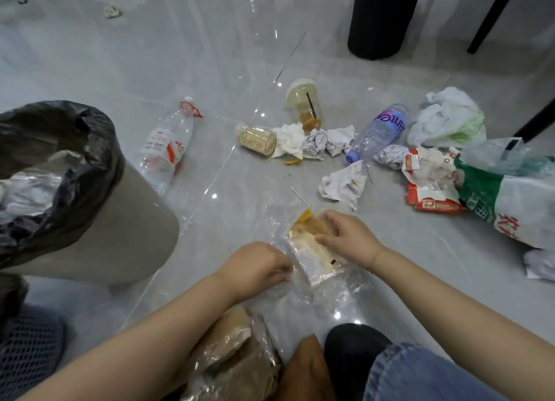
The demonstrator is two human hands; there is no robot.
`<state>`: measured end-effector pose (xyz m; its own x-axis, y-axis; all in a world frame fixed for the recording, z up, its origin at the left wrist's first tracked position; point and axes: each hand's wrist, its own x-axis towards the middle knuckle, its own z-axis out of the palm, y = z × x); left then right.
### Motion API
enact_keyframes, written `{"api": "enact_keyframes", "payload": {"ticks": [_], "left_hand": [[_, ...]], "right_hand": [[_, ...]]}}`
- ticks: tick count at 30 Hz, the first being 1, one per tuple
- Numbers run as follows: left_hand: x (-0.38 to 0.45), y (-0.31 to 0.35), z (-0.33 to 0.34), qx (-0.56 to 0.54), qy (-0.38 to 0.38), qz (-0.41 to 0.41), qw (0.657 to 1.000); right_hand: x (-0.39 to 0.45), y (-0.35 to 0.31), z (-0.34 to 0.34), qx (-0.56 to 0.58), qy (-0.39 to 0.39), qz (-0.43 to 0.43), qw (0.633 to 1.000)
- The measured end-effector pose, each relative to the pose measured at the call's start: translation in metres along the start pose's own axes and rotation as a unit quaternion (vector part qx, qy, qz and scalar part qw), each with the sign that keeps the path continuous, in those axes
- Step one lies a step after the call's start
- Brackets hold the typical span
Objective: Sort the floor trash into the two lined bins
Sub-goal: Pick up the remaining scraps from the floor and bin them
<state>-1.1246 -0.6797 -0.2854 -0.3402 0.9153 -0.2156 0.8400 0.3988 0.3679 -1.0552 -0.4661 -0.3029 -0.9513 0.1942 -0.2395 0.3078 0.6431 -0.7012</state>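
Grey glossy floor tiles (90,55) carry scattered trash across the frame's middle and right. At lower centre, the right hand (345,235) pinches a clear wrapper (312,250) while the left hand (255,265) grips its edge, probably to lift it toward the black-lined bin (120,220) at left.
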Motion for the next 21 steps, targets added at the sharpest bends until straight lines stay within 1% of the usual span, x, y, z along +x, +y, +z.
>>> {"api": "enact_keyframes", "payload": {"ticks": [3, 5, 8, 10, 11, 13, 15, 17, 19, 21], "left_hand": [[-0.008, -0.012, -0.001, 0.049, 0.057, 0.023, 0.997], [-0.009, -0.021, 0.003, 0.058, 0.068, 0.032, 0.995], [-0.009, -0.025, 0.01, 0.059, 0.075, 0.061, 0.994], [-0.011, -0.025, 0.013, 0.074, 0.108, 0.082, 0.988], [-0.012, -0.024, 0.014, 0.077, 0.132, 0.087, 0.984], [-0.016, -0.024, 0.016, 0.063, 0.169, 0.084, 0.98], [-0.022, -0.026, 0.014, 0.036, 0.165, 0.062, 0.984], [-0.026, -0.032, 0.016, 0.001, 0.154, 0.021, 0.988], [-0.023, -0.037, 0.018, -0.081, 0.139, -0.047, 0.986], [-0.017, -0.042, 0.022, -0.17, 0.116, -0.109, 0.972]], "right_hand": [[0.003, -0.001, 0.002, -0.077, -0.06, -0.004, 0.995], [0.002, -0.006, 0.001, -0.12, -0.083, -0.011, 0.989], [0.003, -0.023, -0.001, -0.223, -0.118, -0.062, 0.966], [0.01, -0.042, 0.0, -0.274, -0.136, -0.107, 0.946], [0.016, -0.05, 0.002, -0.275, -0.143, -0.118, 0.943], [0.027, -0.059, 0.011, -0.238, -0.169, -0.107, 0.95], [0.036, -0.056, 0.023, -0.191, -0.191, -0.083, 0.959], [0.039, -0.046, 0.033, -0.171, -0.194, -0.069, 0.964], [0.038, -0.038, 0.038, -0.17, -0.186, -0.066, 0.966], [0.036, -0.032, 0.039, -0.173, -0.171, -0.066, 0.968]]}}
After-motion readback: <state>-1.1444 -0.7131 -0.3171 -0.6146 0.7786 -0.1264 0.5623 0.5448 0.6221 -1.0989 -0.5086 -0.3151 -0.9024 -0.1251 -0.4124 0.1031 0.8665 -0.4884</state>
